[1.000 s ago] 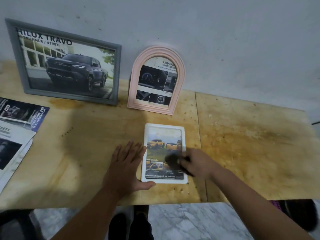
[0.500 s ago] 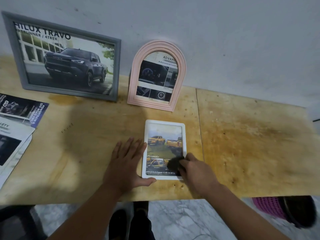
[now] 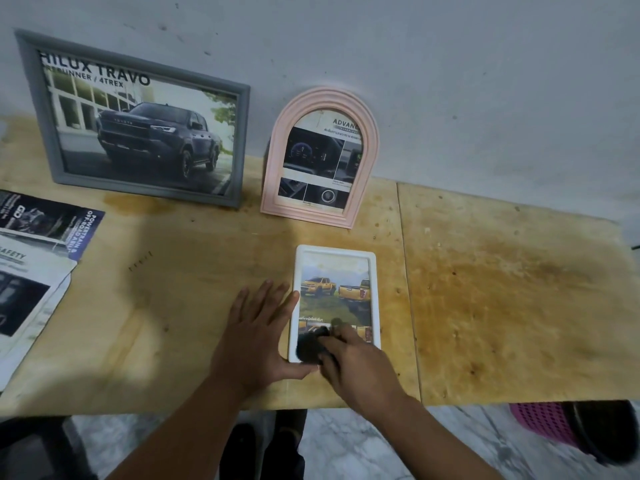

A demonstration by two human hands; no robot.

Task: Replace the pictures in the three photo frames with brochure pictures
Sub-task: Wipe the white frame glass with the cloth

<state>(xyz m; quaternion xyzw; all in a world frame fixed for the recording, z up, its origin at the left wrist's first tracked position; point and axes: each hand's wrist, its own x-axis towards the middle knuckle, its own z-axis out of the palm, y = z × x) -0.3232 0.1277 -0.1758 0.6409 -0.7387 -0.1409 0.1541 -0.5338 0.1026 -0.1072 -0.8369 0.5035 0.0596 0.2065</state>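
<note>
Our left hand (image 3: pixel 254 336) lies flat, steadying the white rectangular photo frame (image 3: pixel 336 254) at its nine o'clock edge; our right hand (image 3: pixel 360 365) grips a dark cloth (image 3: pixel 310 344) on the glass.

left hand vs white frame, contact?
Touching. The head view shows the left hand flat on the table, its thumb against the bottom-left corner of the white frame with no gap.

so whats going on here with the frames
A person is wiping the white frame, which lies flat on the wooden table. The right hand rubs a dark cloth over its lower glass; the left hand lies flat against its left edge. The grey frame and pink arched frame lean against the wall, both holding brochure pictures.
</note>
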